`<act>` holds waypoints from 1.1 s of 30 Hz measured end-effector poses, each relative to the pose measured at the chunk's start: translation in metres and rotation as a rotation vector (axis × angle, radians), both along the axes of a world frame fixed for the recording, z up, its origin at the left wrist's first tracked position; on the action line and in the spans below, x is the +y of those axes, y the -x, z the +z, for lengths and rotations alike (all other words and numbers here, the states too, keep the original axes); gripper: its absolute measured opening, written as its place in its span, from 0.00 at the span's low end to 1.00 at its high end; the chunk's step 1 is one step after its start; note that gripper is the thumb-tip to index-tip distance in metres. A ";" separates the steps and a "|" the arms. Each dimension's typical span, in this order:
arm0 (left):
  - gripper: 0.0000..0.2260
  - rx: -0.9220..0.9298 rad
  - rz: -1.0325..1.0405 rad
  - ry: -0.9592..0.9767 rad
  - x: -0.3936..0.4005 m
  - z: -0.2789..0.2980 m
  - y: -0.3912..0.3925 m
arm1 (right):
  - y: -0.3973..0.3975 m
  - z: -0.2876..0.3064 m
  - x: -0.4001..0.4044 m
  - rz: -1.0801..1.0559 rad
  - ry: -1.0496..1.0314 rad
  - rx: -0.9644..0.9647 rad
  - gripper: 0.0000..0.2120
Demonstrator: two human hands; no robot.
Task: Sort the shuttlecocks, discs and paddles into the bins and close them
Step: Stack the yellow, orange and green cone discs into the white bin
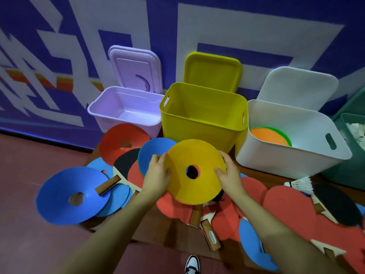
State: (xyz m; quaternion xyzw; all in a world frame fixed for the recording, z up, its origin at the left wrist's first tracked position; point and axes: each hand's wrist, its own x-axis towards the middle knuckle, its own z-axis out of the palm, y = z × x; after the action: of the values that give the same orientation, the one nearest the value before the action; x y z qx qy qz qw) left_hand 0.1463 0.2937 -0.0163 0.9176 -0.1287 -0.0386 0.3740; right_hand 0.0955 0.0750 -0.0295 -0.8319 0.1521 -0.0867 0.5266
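Two hands up front, both on one yellow disc held above the pile: left hand grips its left edge, fingers curled over the rim; right hand grips the right edge, thumb on top. Disc tilted toward camera, centre hole showing. Edges of more discs, red and green, peeking out under it, so prob. a stack; count not clear.

One shoe at bottom edge, on reddish floor.

Several paddles lying loose on floor w/ red and black faces, wooden handles pointing near; overlapping each other.

Loose discs mixed in: big blue disc at left, resting over a paddle handle; red disc farther back, leaning at the lilac bin; another blue disc just behind left hand.

One shuttlecock at right, white feathers, beside the white bin's front.

Three bins in a row by the wall, lids up and leaning back:
- lilac bin, left, nothing visible inside.
- yellow bin, middle, nothing visible inside.
- white bin, right, holds orange disc over a green one.

Fourth, a green bin, at far right edge, partly cut off, white bits inside.

Wall behind: blue w/ white shapes.
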 end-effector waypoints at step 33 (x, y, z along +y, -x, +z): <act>0.19 -0.243 -0.288 0.083 -0.359 0.068 -0.114 | -0.062 0.083 -0.328 -0.256 0.265 -0.042 0.20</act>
State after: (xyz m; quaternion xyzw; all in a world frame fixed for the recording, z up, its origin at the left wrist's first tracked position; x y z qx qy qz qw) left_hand 0.2601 -0.0654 0.0520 0.8714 -0.3044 0.0247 0.3840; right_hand 0.1574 -0.2530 0.0532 -0.8658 0.2328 -0.1897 0.4003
